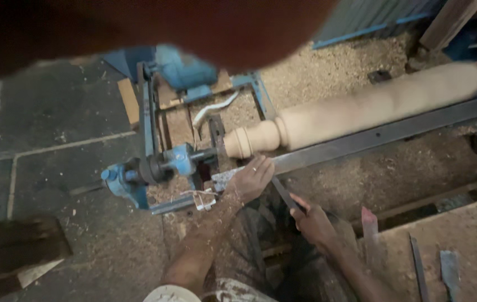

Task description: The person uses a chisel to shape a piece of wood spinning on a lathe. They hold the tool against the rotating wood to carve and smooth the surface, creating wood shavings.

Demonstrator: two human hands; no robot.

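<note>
Sawdust-strewn lathe: left hand [251, 179] presses tool rest [361, 140], right hand [314, 223] grips chisel [287, 196] below spindle [356, 109].

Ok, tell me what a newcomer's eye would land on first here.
The long pale turned wooden spindle mounted on the lathe draws the eye first, running from centre to upper right above a grey metal rail. Next comes the blue lathe end at centre left. Below, the left hand rests on the rail while the right hand grips a dark chisel, with sawdust all around.
</note>
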